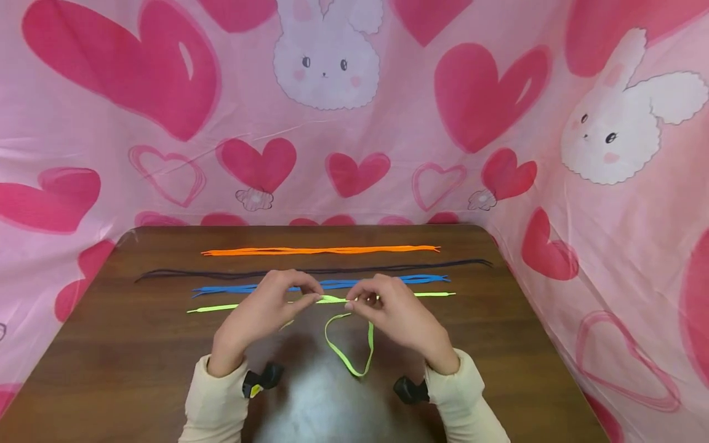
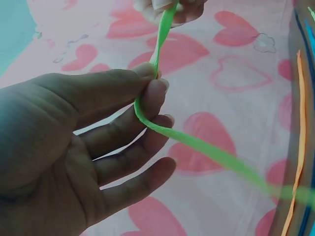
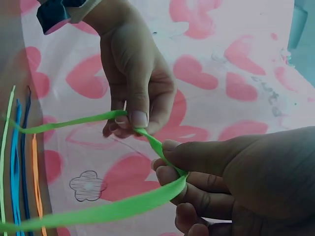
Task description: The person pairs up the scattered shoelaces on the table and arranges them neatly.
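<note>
A yellow-green flat shoelace (image 1: 357, 373) is stretched between two hands raised over the table. My left hand (image 1: 264, 312) pinches it between thumb and index finger; in the left wrist view its other fingers (image 2: 135, 184) are spread and loosely bent. The right hand (image 1: 400, 315) pinches the same lace a short way along, thumb against index finger. Between them the short stretch of lace looks twisted in the right wrist view. From the right hand a loose length droops in a curve. Another yellow-green shoelace (image 1: 213, 308) lies straight across the table behind the hands.
Farther back on the brown table (image 1: 127, 363) lie a blue lace (image 1: 423, 279), a dark navy lace (image 1: 194, 274) and an orange lace (image 1: 321, 250), each stretched sideways. A pink cloth (image 1: 399, 135) with hearts and rabbits hangs behind and at the sides.
</note>
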The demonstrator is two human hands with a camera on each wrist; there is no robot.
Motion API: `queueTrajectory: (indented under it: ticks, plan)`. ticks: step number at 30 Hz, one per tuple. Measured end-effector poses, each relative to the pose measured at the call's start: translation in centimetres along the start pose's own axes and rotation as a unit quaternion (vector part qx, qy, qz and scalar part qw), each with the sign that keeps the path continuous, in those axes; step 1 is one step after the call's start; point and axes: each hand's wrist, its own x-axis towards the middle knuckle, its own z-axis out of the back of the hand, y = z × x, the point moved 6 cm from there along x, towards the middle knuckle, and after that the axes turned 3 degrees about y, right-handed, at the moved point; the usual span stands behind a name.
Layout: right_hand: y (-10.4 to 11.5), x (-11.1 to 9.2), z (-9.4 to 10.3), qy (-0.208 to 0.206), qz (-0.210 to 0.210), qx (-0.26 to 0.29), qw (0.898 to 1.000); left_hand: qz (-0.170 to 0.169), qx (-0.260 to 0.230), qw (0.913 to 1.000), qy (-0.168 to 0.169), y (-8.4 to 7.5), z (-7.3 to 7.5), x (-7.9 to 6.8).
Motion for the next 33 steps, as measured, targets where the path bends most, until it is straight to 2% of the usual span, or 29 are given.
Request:
queueTrajectory:
  ticks: [4, 7, 13, 21, 27, 33]
  plan:
    - [0.1, -0.2, 0.6, -0.012, 0.008, -0.004, 1.000, -0.023, 0.012, 0.9988, -0.041, -0.5, 1.1, -0.4]
    - [0.1, -0.3, 1.1, -0.022, 0.019, -0.008, 1.000, -0.039, 0.014, 0.9975, -0.057, -0.8, 1.4, -0.4]
    - [0.1, -0.6, 1.9, -0.040, 0.037, -0.016, 0.998, -0.053, 0.010, 0.9969, -0.057, -1.1, 1.3, -0.3]
    - [-0.3, -0.7, 2.3, -0.044, 0.018, -0.012, 0.999, -0.078, 0.008, 0.9940, -0.077, -1.4, 1.6, -0.2]
    - [-0.3, -1.0, 2.5, -0.042, 0.018, -0.002, 0.999, -0.068, 0.033, 0.9923, -0.098, -1.3, 2.0, -0.6]
    - [-0.6, -1.7, 3.4, -0.055, 0.015, -0.007, 0.998, -0.049, 0.035, 0.9917, -0.113, -1.2, 2.6, -1.2]
